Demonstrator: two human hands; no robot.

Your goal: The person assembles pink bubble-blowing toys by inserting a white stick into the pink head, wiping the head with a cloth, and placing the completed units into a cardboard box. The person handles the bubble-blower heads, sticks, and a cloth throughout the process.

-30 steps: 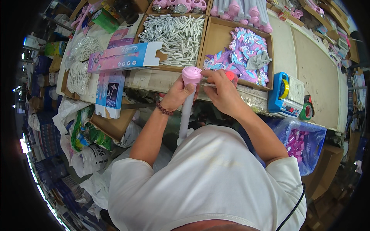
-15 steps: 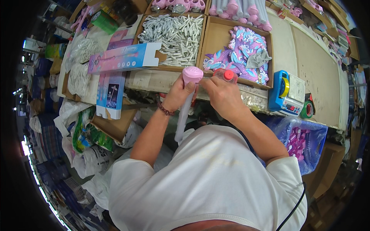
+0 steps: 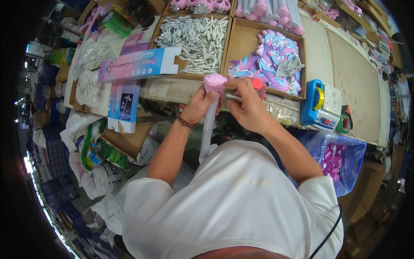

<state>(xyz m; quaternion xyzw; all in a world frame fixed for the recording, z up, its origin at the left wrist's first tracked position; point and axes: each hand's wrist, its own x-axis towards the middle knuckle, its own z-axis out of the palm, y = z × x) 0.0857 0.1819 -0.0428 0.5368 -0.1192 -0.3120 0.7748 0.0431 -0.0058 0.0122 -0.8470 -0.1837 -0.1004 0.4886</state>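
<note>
My left hand (image 3: pixel 199 103) is closed around a pink-headed wand (image 3: pixel 215 80), just below its flared head. The wand's translucent whitish tube (image 3: pixel 208 129) hangs down toward my shirt. My right hand (image 3: pixel 250 103) is at the right side of the head, fingers bent and pinched on a thin rod-like tool (image 3: pixel 230 96). Its tip points at the neck of the wand; the rest is hidden by my hand. Partly behind my right hand is a clear red bottle (image 3: pixel 261 91) with a red cap; whether the hand touches it I cannot tell.
Beyond my hands, cardboard trays hold white cord pieces (image 3: pixel 202 43) and purple-blue wing-shaped parts (image 3: pixel 276 56). Printed boxes (image 3: pixel 133 64) lie at left. A blue tape dispenser (image 3: pixel 321 103) stands right, above a blue-lined bin (image 3: pixel 351 155) of pink pieces. More wands (image 3: pixel 271 13) lie at the back.
My right hand has turned and its fingers have shifted slightly, showing more of the thin tool. The wand's tube has swung a little to the right; my left hand keeps its grip.
</note>
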